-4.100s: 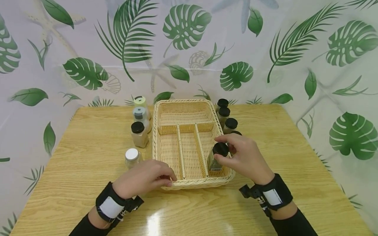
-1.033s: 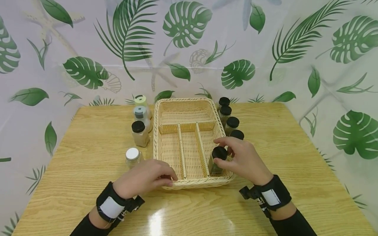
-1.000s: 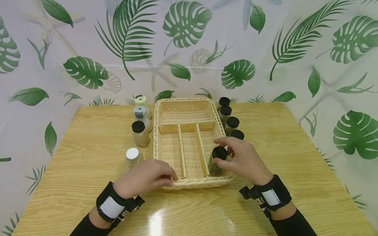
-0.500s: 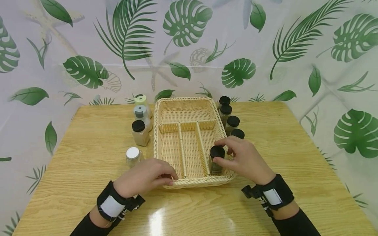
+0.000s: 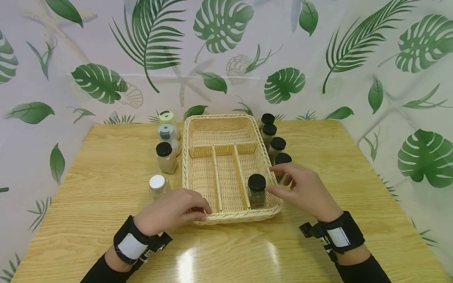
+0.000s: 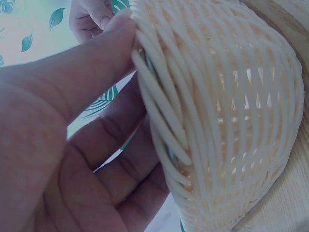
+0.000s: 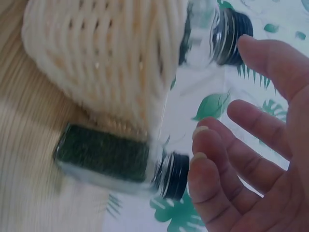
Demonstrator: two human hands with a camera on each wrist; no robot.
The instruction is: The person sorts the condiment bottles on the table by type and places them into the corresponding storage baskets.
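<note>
A woven wicker basket (image 5: 233,217) with divided compartments stands on the table. My left hand (image 5: 173,212) pinches its near rim, thumb on the outside and fingers behind the rim in the left wrist view. Upright in the front right compartment is a glass spice jar (image 5: 257,193) with a black lid. My right hand (image 5: 304,190) hovers over the basket's right rim, thumb and fingers spread apart, thumb tip close to that jar's lid. In the right wrist view a jar of dried green herbs (image 7: 104,154) stands outside the basket, its lid near my fingertips.
Several black-lidded jars (image 5: 278,144) line the basket's right side. Along its left stand a white-lidded jar (image 5: 157,185), a black-lidded jar (image 5: 166,159), a blue-topped bottle (image 5: 167,133) and a yellow-green-topped bottle (image 5: 167,117). A leaf-patterned cloth (image 5: 226,94) hangs behind the wooden table (image 5: 116,157).
My right hand has let go of the black-lidded spice jar and drawn back to the right. The jar stands slightly farther left in its compartment. My left hand stays on the rim.
</note>
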